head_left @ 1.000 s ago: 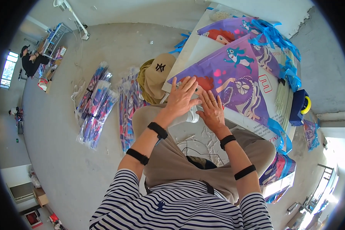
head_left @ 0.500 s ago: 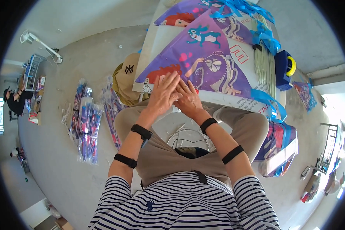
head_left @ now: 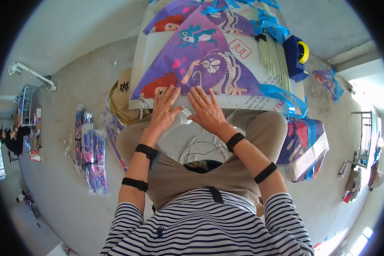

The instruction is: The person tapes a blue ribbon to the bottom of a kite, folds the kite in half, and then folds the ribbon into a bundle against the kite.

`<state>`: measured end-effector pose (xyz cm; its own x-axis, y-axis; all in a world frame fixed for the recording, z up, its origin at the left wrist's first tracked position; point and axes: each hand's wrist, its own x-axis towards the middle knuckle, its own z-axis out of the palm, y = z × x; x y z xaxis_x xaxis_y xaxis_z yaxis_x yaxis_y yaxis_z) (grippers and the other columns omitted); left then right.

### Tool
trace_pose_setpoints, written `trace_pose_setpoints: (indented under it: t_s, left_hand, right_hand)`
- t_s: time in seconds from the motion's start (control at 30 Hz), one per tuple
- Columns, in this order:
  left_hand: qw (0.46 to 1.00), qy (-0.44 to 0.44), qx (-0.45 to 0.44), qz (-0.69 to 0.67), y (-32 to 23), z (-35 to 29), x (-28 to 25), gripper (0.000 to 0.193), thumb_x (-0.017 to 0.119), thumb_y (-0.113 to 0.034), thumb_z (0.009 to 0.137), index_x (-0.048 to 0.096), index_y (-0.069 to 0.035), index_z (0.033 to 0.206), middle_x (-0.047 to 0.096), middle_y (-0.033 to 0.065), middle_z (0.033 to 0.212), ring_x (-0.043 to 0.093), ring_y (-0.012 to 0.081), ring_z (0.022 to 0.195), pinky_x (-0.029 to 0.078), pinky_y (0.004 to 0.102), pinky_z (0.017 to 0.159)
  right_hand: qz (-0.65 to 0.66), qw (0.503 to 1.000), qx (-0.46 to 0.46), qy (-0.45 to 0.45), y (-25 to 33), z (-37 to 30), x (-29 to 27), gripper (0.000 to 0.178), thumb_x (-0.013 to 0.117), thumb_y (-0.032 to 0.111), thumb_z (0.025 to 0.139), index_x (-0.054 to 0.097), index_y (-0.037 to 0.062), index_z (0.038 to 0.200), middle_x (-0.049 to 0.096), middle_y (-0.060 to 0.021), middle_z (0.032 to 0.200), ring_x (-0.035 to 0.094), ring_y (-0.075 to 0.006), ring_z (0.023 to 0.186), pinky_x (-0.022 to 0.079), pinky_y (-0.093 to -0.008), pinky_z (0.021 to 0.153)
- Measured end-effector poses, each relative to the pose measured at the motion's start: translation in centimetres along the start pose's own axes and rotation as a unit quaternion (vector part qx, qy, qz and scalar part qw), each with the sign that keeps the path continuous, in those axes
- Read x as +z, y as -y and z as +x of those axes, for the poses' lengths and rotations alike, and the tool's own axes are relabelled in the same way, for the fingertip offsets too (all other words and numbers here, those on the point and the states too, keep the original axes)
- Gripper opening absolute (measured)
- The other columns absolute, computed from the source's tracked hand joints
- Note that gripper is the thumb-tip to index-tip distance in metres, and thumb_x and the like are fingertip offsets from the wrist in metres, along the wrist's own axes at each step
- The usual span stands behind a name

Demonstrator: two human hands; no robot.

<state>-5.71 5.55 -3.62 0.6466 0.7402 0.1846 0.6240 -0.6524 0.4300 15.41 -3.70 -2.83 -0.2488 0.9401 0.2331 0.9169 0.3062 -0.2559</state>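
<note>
A purple triangular kite [head_left: 209,66] with printed cartoon figures lies flat on a white board-topped table [head_left: 141,64]. My left hand [head_left: 164,110] is at its near edge, fingers stretched out and fingertips over the edge near the red-haired figure. To its right, my right hand [head_left: 207,111] also rests with fingers spread on the near edge. Nothing shows in either hand. A blue ribbon [head_left: 292,100] trails from the kite's right corner. Behind it lies another similar purple kite [head_left: 158,21], partly overlapped.
A bundle of thin pale rods [head_left: 273,59] and a blue tape dispenser [head_left: 295,57] with a yellow roll sit on the right. A tan cap [head_left: 123,89] is left of the table. Plastic-wrapped bundles [head_left: 94,158] lie on the floor. A person in black [head_left: 15,138] stands far left.
My hands have moved apart; before, they were close together with fingers overlapping at the kite's near edge. The whole view has shifted, so the table appears further left.
</note>
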Motion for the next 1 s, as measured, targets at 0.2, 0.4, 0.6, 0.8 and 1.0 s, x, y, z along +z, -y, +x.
trace_pose_setpoints:
  t_s: [0.2,0.4,0.6,0.8,1.0]
  left_hand:
    - [0.998,0.003,0.013,0.067,-0.7,-0.2,-0.1,0.077,0.048,-0.072,0.09,0.053,-0.023,0.149,0.036,0.0072,0.162,0.034,0.0312,0.148,0.02,0.0517,0.123]
    - [0.993,0.016,0.037,0.114,-1.8,0.5,-1.2,0.074,0.056,-0.065,0.09,0.055,-0.017,0.147,0.036,0.0073,0.161,0.035,0.0304,0.147,0.022,0.0528,0.122]
    - [0.996,0.043,0.07,-0.018,-7.6,3.1,1.6,0.077,0.052,-0.06,0.097,0.041,-0.011,0.155,0.036,0.0091,0.162,0.032,0.0329,0.149,0.022,0.0568,0.12]
    - [0.997,0.062,0.047,-0.002,-8.3,3.5,4.2,0.085,0.041,-0.07,0.095,0.032,-0.015,0.16,0.034,0.0097,0.163,0.03,0.0326,0.151,0.02,0.0583,0.121]
    - [0.995,0.075,0.055,0.046,-8.5,3.4,4.1,0.084,0.042,-0.072,0.094,0.04,-0.016,0.156,0.033,0.0083,0.164,0.03,0.0313,0.151,0.02,0.0565,0.121]
  right_hand:
    - [-0.028,0.997,0.074,0.011,-2.2,-2.0,-0.4,0.092,0.066,0.056,0.087,0.036,0.0017,0.155,0.031,-0.0135,0.164,0.021,-0.0291,0.155,0.013,-0.054,0.125]
    - [-0.024,0.996,0.081,0.004,-2.6,-2.5,-0.3,0.091,0.065,0.057,0.087,0.037,0.0011,0.154,0.031,-0.0144,0.164,0.022,-0.0293,0.155,0.017,-0.0513,0.125]
    - [0.012,0.996,0.089,-0.009,-2.8,-2.6,-0.2,0.085,0.068,0.042,0.089,0.035,0.0004,0.155,0.03,-0.0155,0.164,0.021,-0.0311,0.155,0.019,-0.0514,0.125]
    - [0.042,0.997,0.067,-0.006,-4.4,-3.1,-0.6,0.083,0.066,0.042,0.091,0.034,0.0023,0.156,0.03,-0.015,0.164,0.02,-0.0306,0.155,0.018,-0.05,0.125]
    - [-0.027,0.989,0.142,0.037,-7.5,-6.6,-3.9,0.082,0.065,0.046,0.092,0.035,0.0028,0.156,0.028,-0.0161,0.165,0.019,-0.0297,0.156,0.017,-0.048,0.125]
